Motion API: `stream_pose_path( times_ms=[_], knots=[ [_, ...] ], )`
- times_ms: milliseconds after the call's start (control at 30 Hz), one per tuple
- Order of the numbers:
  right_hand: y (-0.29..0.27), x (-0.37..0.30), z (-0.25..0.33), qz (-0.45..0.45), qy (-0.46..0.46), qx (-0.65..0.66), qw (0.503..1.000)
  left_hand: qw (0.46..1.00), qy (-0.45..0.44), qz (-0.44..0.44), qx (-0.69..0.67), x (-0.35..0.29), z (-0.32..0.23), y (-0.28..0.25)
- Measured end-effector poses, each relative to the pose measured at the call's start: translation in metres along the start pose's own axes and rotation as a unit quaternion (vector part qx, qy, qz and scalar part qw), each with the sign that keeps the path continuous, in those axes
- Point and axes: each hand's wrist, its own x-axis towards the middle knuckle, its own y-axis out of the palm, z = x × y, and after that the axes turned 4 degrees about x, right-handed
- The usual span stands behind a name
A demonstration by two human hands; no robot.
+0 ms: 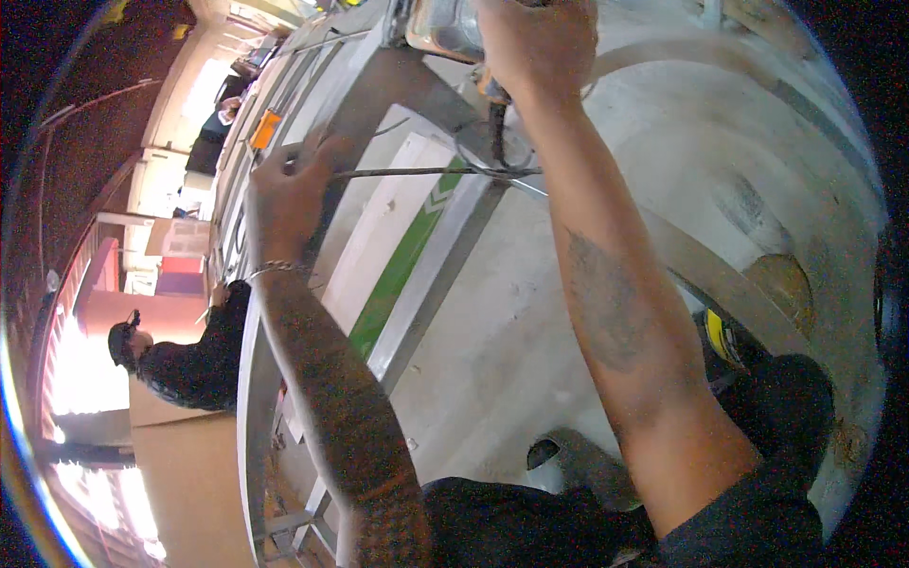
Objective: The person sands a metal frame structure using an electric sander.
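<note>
Rod (417, 172) in left hand (289, 194), right hand (535, 43) gripping tool (450, 28)

— What sort of place is this?

— A workshop or loading area, industrial rather than domestic. Bare grey concrete floor (530, 322) fills the middle and right of the frame, stained and scuffed.

— Anything else that says so?

— A long frame of grey metal bars (248, 379) runs from the lower left up to the top centre, with an orange reflector plate (266, 129) fixed on it. A white panel with a green stripe (402, 260) lies alongside.

— And at the edges?

— At lower left, plain brown cardboard boxes (189, 473) are stacked, and another person in dark clothes and a black cap (180, 364) stands by them. Upper left shows a wide bright opening (204, 95), like a bay door.
</note>
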Motion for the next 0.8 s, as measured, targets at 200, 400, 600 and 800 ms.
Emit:
stream_pose_path(
  times_ms=[200, 400, 600, 800],
  knots=[
    [-0.003, -0.010, -0.018, 0.010, -0.226, -0.021, 0.974, 1.000, -0.018, -0.024, -0.003, -0.001, -0.010, 0.006],
    [-0.017, -0.062, -0.017, 0.115, -0.213, -0.015, 0.970, 0.999, -0.005, -0.035, 0.011, -0.006, -0.002, 0.000],
    [-0.021, -0.063, -0.028, 0.082, -0.133, -0.039, 0.987, 0.999, -0.003, -0.035, -0.031, -0.013, -0.009, 0.002],
    [-0.010, -0.036, -0.016, 0.062, -0.059, -0.035, 0.996, 0.999, -0.002, -0.039, 0.008, -0.007, -0.001, -0.001]
  ],
)
